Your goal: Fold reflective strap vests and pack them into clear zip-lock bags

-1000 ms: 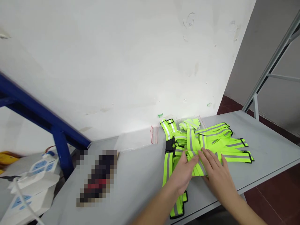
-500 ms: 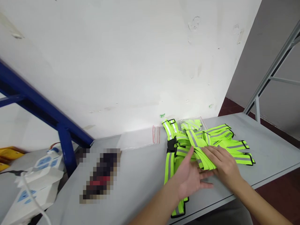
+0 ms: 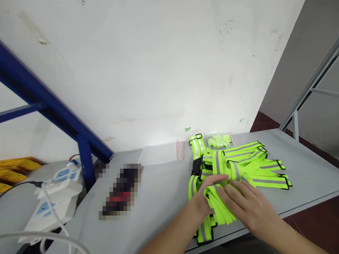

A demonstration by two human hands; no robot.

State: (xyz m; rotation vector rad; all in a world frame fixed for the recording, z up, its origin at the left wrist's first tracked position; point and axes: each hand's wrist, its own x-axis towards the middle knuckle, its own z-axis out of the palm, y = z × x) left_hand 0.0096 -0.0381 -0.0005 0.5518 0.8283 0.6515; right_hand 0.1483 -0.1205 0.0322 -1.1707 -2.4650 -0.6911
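Between my two hands is a folded bundle of neon yellow-green reflective strap (image 3: 224, 211), its loops fanned toward me. My left hand (image 3: 202, 199) grips it from the left, thumb stretched across the top and the other fingers hidden by the folds. My right hand (image 3: 246, 201) presses its bent fingers on the bundle from the right. Beyond them lies a pile of reflective straps (image 3: 254, 165) with grey stripes and black-edged ends. A black buckle (image 3: 196, 166) sits at the pile's left side.
Clear zip bags (image 3: 161, 153) lie flat against the wall, and another bag (image 3: 218, 141) contains a folded strap. A blurred-out dark object (image 3: 122, 192) rests left of centre. A blue metal frame (image 3: 86, 158), white power strips (image 3: 59, 197) and a cable are farther left.
Both hands have drawn the folded bundle toward me, off the pile. My left fingers, visible below it before, are now behind the folds. The view has shifted slightly left.
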